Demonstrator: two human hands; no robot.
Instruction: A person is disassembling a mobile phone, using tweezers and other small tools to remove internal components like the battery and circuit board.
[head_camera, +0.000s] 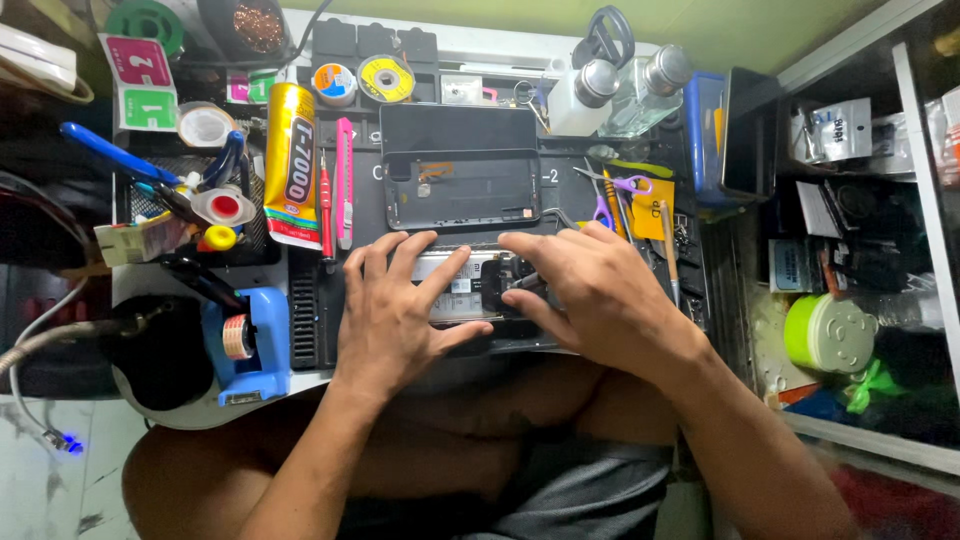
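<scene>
An opened phone (470, 285) lies on a black work mat (310, 320) in front of me, its insides facing up. My left hand (395, 310) rests flat on its left half, fingers spread, thumb along the lower edge. My right hand (590, 295) covers the right half and pinches thin metal tweezers (555, 215) whose tips point at the board near the phone's middle. Just beyond the phone lie a dark phone frame (462, 192) and a black screen panel (458, 128).
A yellow glue tube (291, 165), a pink knife (344, 180) and a red screwdriver (326, 205) lie at the left. A blue tape dispenser (248, 345) stands at the lower left. Purple scissors (615, 195), bottles (620, 90) and a green round box (828, 332) are at the right.
</scene>
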